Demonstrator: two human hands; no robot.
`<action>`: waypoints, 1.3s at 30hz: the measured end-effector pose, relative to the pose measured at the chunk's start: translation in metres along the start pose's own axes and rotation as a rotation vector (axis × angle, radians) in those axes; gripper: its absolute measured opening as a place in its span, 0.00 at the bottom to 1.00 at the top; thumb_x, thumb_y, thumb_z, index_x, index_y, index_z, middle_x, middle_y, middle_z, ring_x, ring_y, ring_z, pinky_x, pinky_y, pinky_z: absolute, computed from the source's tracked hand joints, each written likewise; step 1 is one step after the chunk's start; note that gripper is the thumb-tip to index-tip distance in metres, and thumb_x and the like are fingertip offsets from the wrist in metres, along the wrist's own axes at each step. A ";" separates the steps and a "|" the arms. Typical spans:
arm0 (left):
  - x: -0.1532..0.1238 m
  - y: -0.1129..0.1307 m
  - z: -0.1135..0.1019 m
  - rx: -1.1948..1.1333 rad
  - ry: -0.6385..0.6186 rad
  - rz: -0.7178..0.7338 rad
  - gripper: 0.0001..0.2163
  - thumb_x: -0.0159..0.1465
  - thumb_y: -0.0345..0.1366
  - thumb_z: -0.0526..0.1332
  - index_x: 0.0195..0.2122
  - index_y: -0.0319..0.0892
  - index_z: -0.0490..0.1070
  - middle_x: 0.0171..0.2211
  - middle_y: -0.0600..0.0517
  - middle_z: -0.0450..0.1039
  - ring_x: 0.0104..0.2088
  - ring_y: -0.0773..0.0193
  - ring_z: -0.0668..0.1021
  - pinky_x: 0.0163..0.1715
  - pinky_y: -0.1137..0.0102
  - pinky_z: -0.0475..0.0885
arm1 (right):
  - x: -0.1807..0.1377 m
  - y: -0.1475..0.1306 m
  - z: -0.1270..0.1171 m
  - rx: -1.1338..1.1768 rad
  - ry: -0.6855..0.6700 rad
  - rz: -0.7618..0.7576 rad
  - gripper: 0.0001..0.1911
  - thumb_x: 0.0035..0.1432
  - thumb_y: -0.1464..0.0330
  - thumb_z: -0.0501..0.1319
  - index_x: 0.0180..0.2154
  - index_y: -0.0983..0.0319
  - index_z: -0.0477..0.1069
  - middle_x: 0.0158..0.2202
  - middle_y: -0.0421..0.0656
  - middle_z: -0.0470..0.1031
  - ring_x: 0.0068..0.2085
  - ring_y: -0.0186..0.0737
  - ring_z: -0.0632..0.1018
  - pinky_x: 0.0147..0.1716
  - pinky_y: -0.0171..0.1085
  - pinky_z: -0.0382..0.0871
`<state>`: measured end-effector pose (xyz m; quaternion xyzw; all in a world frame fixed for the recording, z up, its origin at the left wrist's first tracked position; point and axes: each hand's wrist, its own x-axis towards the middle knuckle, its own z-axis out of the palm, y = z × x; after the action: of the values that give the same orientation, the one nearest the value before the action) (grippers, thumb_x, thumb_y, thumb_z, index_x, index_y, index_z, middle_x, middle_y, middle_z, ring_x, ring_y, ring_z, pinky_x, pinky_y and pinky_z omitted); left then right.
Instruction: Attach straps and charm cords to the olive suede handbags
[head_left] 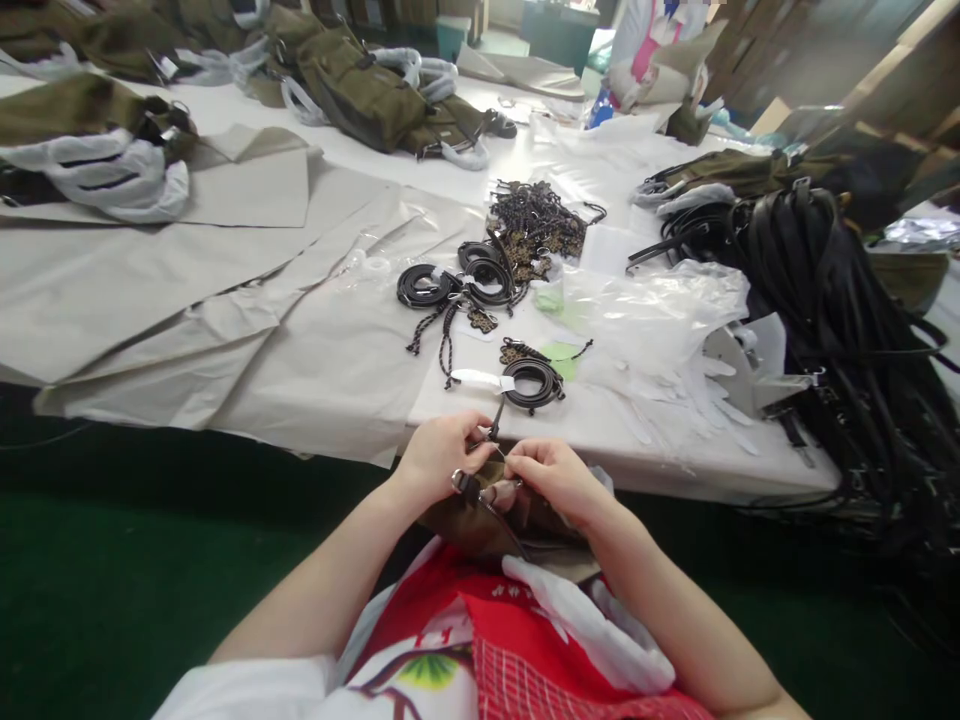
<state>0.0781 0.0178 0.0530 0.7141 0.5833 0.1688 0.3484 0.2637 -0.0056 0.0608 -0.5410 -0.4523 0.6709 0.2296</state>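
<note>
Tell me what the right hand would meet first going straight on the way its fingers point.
Most likely the left hand: the right hand points across toward its fingertips, though depth in the small gap is unclear.

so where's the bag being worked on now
In the head view, the brown bag is lower centre, beneath the left hand and right hand, beside the table.

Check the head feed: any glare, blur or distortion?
Head view: glare on the clear plastic; head view, low edges: dark green floor; head view, upper right: background smeared and stretched; head view, centre: fine detail between left hand and right hand too soft to make out.
</note>
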 end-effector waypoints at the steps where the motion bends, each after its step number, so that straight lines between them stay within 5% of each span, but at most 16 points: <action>1: -0.001 -0.001 -0.001 -0.023 -0.018 0.021 0.10 0.59 0.38 0.64 0.42 0.46 0.76 0.32 0.55 0.82 0.31 0.63 0.81 0.29 0.73 0.69 | 0.002 0.000 0.001 -0.017 0.005 -0.001 0.09 0.50 0.64 0.61 0.24 0.63 0.70 0.18 0.36 0.70 0.18 0.29 0.67 0.18 0.29 0.56; 5: -0.007 -0.005 -0.007 -0.067 -0.051 0.119 0.08 0.65 0.39 0.58 0.39 0.45 0.76 0.34 0.53 0.82 0.33 0.63 0.81 0.32 0.72 0.71 | -0.001 -0.003 0.000 -0.133 0.053 -0.041 0.10 0.55 0.64 0.60 0.26 0.63 0.71 0.20 0.38 0.72 0.20 0.31 0.69 0.20 0.30 0.59; 9: -0.015 0.002 -0.019 0.055 0.169 0.234 0.10 0.67 0.38 0.56 0.40 0.43 0.77 0.34 0.50 0.81 0.36 0.61 0.80 0.37 0.69 0.72 | -0.027 -0.014 -0.008 -0.292 0.085 -0.150 0.10 0.56 0.64 0.63 0.39 0.63 0.74 0.23 0.37 0.73 0.23 0.32 0.70 0.22 0.30 0.61; 13: -0.016 0.021 -0.033 -0.044 0.289 0.237 0.07 0.63 0.41 0.63 0.37 0.45 0.78 0.31 0.54 0.81 0.30 0.66 0.78 0.34 0.72 0.72 | -0.052 -0.022 -0.017 -0.177 -0.011 -0.068 0.11 0.54 0.62 0.67 0.33 0.64 0.75 0.25 0.41 0.77 0.25 0.33 0.74 0.26 0.31 0.66; 17: -0.011 0.043 -0.038 -0.173 0.172 0.206 0.07 0.62 0.41 0.64 0.33 0.44 0.78 0.29 0.55 0.80 0.25 0.69 0.76 0.30 0.75 0.71 | -0.055 -0.018 -0.022 0.061 -0.082 -0.077 0.15 0.48 0.62 0.72 0.37 0.64 0.78 0.37 0.46 0.82 0.37 0.41 0.81 0.39 0.37 0.74; 20: -0.009 0.056 -0.033 -0.447 -0.027 0.138 0.11 0.60 0.40 0.65 0.41 0.42 0.75 0.29 0.53 0.80 0.26 0.67 0.78 0.29 0.74 0.73 | -0.054 -0.017 -0.024 0.097 -0.068 -0.128 0.17 0.49 0.61 0.71 0.39 0.63 0.78 0.39 0.47 0.82 0.41 0.43 0.81 0.42 0.40 0.75; 23: -0.009 0.062 -0.026 -0.716 -0.195 0.006 0.16 0.58 0.39 0.66 0.46 0.40 0.70 0.28 0.52 0.80 0.26 0.64 0.80 0.28 0.72 0.74 | -0.056 -0.019 -0.026 -0.095 0.084 -0.229 0.13 0.60 0.59 0.63 0.34 0.63 0.79 0.32 0.44 0.82 0.34 0.39 0.81 0.37 0.37 0.73; 27: -0.009 0.065 -0.026 -0.700 -0.278 -0.048 0.08 0.57 0.39 0.65 0.30 0.38 0.74 0.23 0.53 0.76 0.21 0.69 0.75 0.21 0.76 0.69 | -0.064 -0.027 -0.031 -0.381 0.156 -0.366 0.13 0.64 0.63 0.59 0.33 0.61 0.80 0.31 0.43 0.82 0.31 0.37 0.79 0.33 0.33 0.70; 32: -0.010 0.069 -0.036 -0.549 -0.405 0.060 0.07 0.61 0.35 0.61 0.31 0.40 0.78 0.24 0.54 0.77 0.20 0.71 0.73 0.20 0.77 0.68 | -0.072 -0.037 -0.039 -0.697 0.086 -0.504 0.13 0.67 0.66 0.55 0.40 0.60 0.79 0.36 0.44 0.82 0.34 0.37 0.79 0.36 0.33 0.68; 39: -0.010 0.070 -0.038 -0.299 -0.379 0.393 0.09 0.65 0.33 0.58 0.35 0.43 0.80 0.30 0.51 0.78 0.33 0.65 0.78 0.36 0.72 0.72 | -0.072 -0.041 -0.043 -1.017 -0.009 -0.556 0.15 0.70 0.66 0.51 0.43 0.61 0.76 0.38 0.45 0.81 0.36 0.39 0.79 0.37 0.35 0.67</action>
<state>0.1003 0.0142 0.1301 0.7729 0.3273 0.1808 0.5126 0.3190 -0.0278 0.1331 -0.4416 -0.8437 0.2860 0.1065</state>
